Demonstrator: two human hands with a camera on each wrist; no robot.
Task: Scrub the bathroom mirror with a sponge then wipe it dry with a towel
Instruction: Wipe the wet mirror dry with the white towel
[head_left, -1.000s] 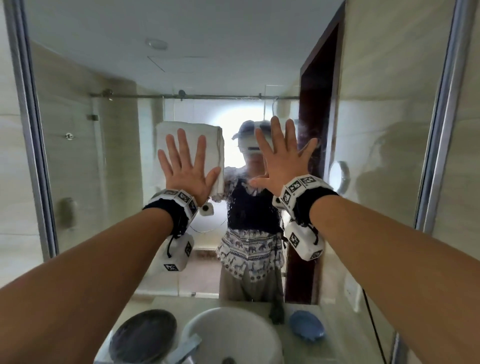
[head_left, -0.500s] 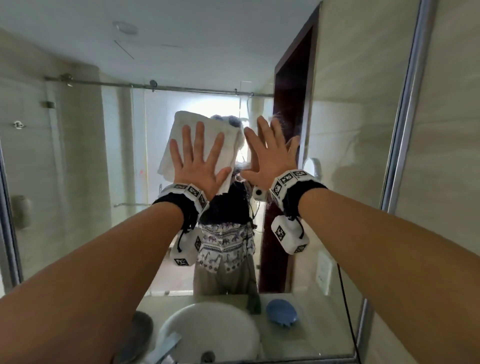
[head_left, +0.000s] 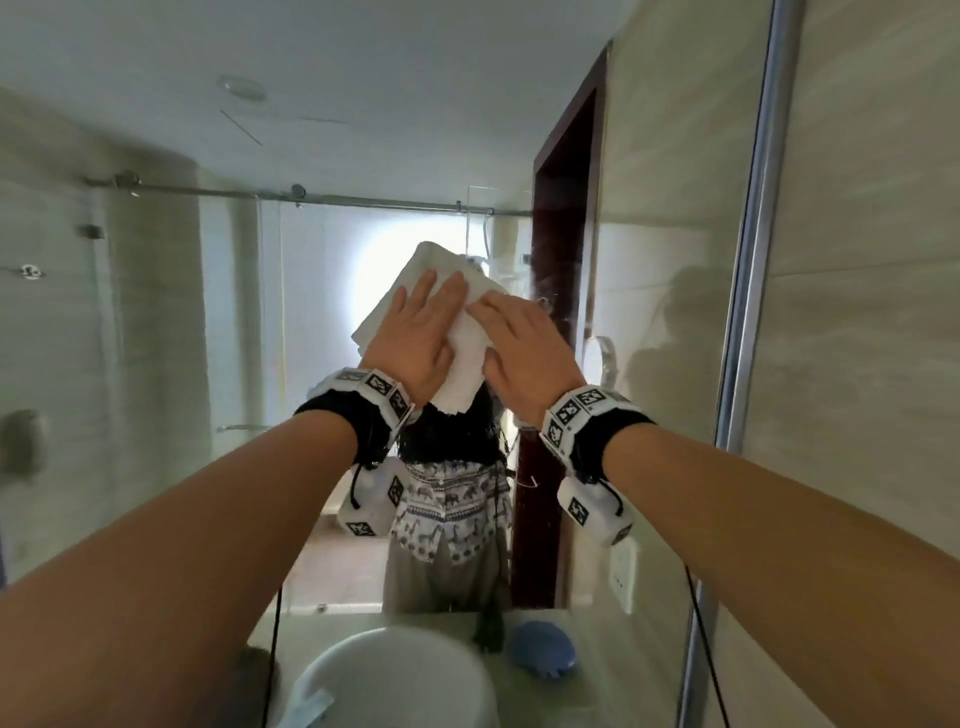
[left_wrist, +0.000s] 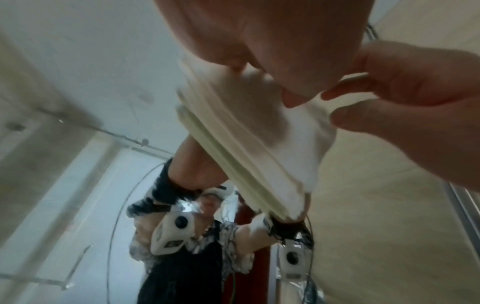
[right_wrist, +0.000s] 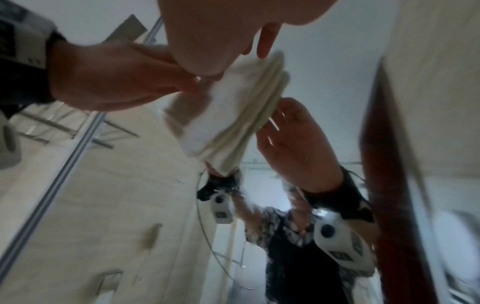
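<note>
A folded white towel (head_left: 465, 364) lies tilted against the big bathroom mirror (head_left: 156, 364), near its middle. My left hand (head_left: 415, 332) presses flat on the towel's left half with straight fingers. Beside it, my right hand (head_left: 519, 348) lies flat over the right edge, fingertips touching the left hand's. The wrist views show the towel's stacked folds (left_wrist: 246, 127) (right_wrist: 233, 115) squeezed between palms and glass. A blue sponge (head_left: 543, 649) shows in the reflection, lying on the counter right of the basin.
The mirror's metal frame (head_left: 748, 260) runs down the right, with tiled wall (head_left: 872, 312) beyond it. The reflection shows a white basin (head_left: 395, 686) below, a dark door frame (head_left: 566, 312), a wall socket (head_left: 621, 571) and the shower rail (head_left: 311, 197).
The towel has slid right and tilted under my left hand. My right hand has come off the bare glass and onto the towel, so both hands now meet.
</note>
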